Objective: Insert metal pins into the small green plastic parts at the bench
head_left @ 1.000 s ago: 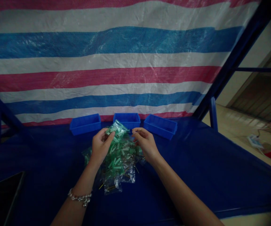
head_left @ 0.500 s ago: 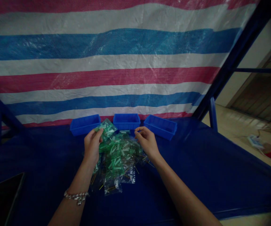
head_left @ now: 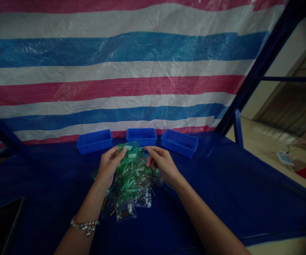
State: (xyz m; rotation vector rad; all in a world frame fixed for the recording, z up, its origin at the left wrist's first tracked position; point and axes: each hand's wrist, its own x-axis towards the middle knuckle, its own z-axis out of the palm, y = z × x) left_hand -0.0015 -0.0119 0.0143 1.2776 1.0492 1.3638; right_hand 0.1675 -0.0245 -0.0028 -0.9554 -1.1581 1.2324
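My left hand [head_left: 110,164] pinches a green see-through plastic bag [head_left: 132,150] between thumb and fingers. Pale strip-like pieces show inside the bag. At its right side, my right hand [head_left: 161,161] has thumb and index fingertip close together; what they hold, if anything, is too small to make out. Under both hands lies a heap of small plastic bags [head_left: 128,184], some green and some clear, with pale strips and thin brass-coloured pins in and around them.
Three blue bins stand behind the heap: a left bin [head_left: 94,143], a middle bin [head_left: 141,141] and a right bin [head_left: 179,143]. A dark flat panel [head_left: 1,226] lies at the lower left of the blue table [head_left: 222,198]. A striped sheet [head_left: 115,85] hangs behind.
My left hand has brought the green bag rightward and down, over the heap. My right hand has shifted left, so its fingertips are now at the bag's right side.
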